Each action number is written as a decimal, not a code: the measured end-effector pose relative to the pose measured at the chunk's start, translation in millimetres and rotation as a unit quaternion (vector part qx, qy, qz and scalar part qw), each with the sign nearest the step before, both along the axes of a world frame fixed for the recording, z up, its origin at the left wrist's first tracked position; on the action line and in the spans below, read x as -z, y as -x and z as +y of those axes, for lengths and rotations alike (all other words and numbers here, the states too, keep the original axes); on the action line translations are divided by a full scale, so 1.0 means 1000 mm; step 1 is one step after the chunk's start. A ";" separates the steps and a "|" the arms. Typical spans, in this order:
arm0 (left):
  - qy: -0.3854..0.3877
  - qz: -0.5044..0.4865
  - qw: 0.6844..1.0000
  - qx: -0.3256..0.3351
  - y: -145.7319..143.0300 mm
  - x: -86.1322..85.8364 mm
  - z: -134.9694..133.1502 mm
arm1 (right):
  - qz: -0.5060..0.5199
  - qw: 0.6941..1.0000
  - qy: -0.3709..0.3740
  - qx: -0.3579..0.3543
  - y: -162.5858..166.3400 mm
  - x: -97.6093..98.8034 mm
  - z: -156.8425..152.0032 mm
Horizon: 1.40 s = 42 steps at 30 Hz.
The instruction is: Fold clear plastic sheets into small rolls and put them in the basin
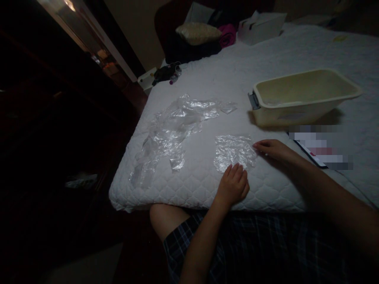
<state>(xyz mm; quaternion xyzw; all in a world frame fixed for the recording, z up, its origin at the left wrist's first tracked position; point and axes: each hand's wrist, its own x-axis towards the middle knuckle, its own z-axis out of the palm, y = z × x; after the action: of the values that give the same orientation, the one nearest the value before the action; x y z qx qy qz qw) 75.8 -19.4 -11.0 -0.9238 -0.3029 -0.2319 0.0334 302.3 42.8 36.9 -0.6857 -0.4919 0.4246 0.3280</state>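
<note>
A clear plastic bag (233,152) lies spread on the white quilted mattress (266,195) in front of me. My left hand (233,183) rests palm down at its lower edge, fingers laid flat against the film. At the bag's right edge, my right hand (269,149) has thumb and fingertips brought together on the plastic. To the left, more crumpled clear plastic bags (168,134) overlap in a loose spread, and neither hand touches them.
A cream plastic bin (296,114) with a grey latch stands at right. Below it lies a partly blurred-out flat device (316,152) with a cable. A white box (260,29), a pillow (198,33) and a small bottle (175,77) sit farther back. The mattress edge drops off at left.
</note>
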 end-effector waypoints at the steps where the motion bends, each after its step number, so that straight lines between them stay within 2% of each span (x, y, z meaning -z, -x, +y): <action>1: -0.002 -0.002 1.000 0.001 0.000 0.000 0.000 | -0.033 0.999 -0.008 -0.013 -0.001 0.002 0.002; 6: -0.017 -0.018 1.000 0.003 0.000 0.000 0.000 | -0.127 0.990 -0.063 -0.007 -0.004 0.009 0.008; 10: -0.016 -0.014 1.000 0.006 0.000 -0.003 0.001 | -0.212 0.967 -0.140 0.005 0.001 0.011 0.003; 13: -0.017 -0.014 1.000 0.008 0.000 -0.003 0.000 | -0.239 0.958 -0.158 -0.007 0.006 0.011 -0.003; 20: -0.018 -0.013 1.000 0.007 0.000 -0.003 0.001 | -0.254 0.944 -0.207 0.042 0.012 0.003 -0.016; 22: -0.018 -0.016 1.000 0.009 -0.001 -0.003 0.001 | -0.280 0.930 -0.237 0.014 0.016 0.003 -0.020; 26: -0.011 -0.004 1.000 0.009 0.000 -0.003 0.001 | -0.303 0.909 -0.263 -0.110 0.025 0.012 -0.024; 29: 0.004 0.010 1.000 0.008 0.000 -0.004 0.000 | -0.313 0.896 -0.280 -0.143 0.027 0.021 -0.022; 36: -0.006 -0.006 1.000 0.004 0.000 -0.006 0.000 | -0.300 0.894 -0.303 -0.138 0.024 0.025 -0.022; 39: -0.023 -0.010 1.000 0.005 0.001 -0.006 0.000 | -0.289 0.894 -0.323 -0.111 0.026 0.021 -0.026; 42: -0.027 -0.009 1.000 0.005 0.001 -0.004 0.000 | -0.287 0.882 -0.366 -0.080 0.028 0.018 -0.032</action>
<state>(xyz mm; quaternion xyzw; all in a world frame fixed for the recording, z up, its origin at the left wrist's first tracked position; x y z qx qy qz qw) 75.0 -18.9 -6.6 -0.9220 -0.2923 -0.2481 0.0541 274.6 11.2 18.6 -0.5668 -0.7381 0.0238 0.3651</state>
